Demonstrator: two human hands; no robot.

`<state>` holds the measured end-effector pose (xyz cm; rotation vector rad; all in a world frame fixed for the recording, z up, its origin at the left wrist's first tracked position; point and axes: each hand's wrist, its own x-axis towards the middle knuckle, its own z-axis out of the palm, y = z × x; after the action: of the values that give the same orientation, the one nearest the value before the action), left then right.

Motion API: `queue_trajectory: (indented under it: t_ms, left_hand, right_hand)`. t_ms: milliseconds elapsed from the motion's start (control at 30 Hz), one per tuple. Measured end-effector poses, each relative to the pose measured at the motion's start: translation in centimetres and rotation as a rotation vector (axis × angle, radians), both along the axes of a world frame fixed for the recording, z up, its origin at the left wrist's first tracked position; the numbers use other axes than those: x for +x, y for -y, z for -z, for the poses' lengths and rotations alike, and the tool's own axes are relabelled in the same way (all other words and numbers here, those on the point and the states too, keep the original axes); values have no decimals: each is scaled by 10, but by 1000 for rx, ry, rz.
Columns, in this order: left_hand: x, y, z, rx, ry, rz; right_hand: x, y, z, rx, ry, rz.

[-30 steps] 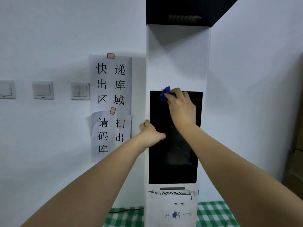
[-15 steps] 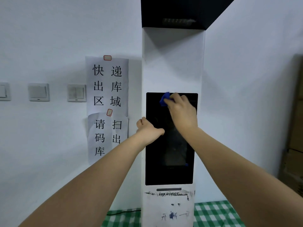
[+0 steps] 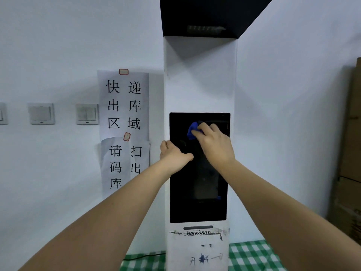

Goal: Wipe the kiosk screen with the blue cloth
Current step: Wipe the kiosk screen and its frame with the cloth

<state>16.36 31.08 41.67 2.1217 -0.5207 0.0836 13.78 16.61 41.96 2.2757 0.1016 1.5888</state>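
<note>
A tall white kiosk [image 3: 199,81] stands against the wall with a dark upright screen [image 3: 197,200] in its middle. My right hand [image 3: 214,145] holds a bunched blue cloth [image 3: 192,130] against the upper part of the screen; only a corner of the cloth shows past my fingers. My left hand [image 3: 173,155] grips the kiosk's left edge beside the screen, thumb lying across the glass.
Paper notices [image 3: 125,106] with printed characters hang on the wall left of the kiosk, past them wall switches [image 3: 87,114]. A green checked cloth [image 3: 252,257] covers the surface at the kiosk's foot. Cardboard boxes [image 3: 351,153] stand at the right edge.
My right hand has slid the blue cloth down from the screen's top edge a little way onto the glass. My left hand keeps its grip on the kiosk's edge.
</note>
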Motion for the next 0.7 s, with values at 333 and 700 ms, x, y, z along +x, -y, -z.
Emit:
queue_trajectory:
  t_ms: [333,700]
  left_hand:
    - [2,0,1,-11,8,-3]
    - [3,-1,2,6,12,11]
  right_hand:
    - [7,-9,-13,384,128,19]
    - [-2,8,-28,529,163,46]
